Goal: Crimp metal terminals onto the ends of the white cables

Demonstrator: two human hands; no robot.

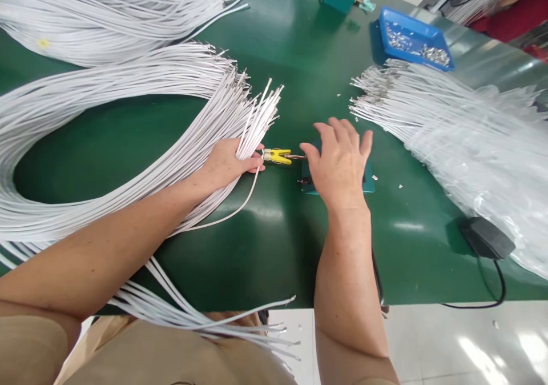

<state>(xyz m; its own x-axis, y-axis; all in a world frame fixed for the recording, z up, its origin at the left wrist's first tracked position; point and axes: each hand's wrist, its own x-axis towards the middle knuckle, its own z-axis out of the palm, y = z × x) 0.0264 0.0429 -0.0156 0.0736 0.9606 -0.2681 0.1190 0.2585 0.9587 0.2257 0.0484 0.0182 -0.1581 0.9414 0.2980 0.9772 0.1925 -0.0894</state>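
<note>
My left hand [233, 162] is closed around the tip end of a bundle of white cables [261, 113]. One cable [244, 205] hangs loose in a curve below the fingers. Just right of these fingertips is a yellow clip [277, 156] on a thin metal rod. The rod leads to a small teal device [368, 182] on the table, mostly hidden under my right hand [340, 159]. That hand is palm down with its fingers spread, and no object shows in it. Whether it touches the device I cannot tell.
More white cables [107, 13] lie at the back left. Cable ends [205, 322] overhang the front edge. A blue tray [417, 39] holds small metal parts. Bagged cables [466, 128] and a black corded pedal-like box [488, 237] lie right. A person's red sleeve [509, 19] shows behind.
</note>
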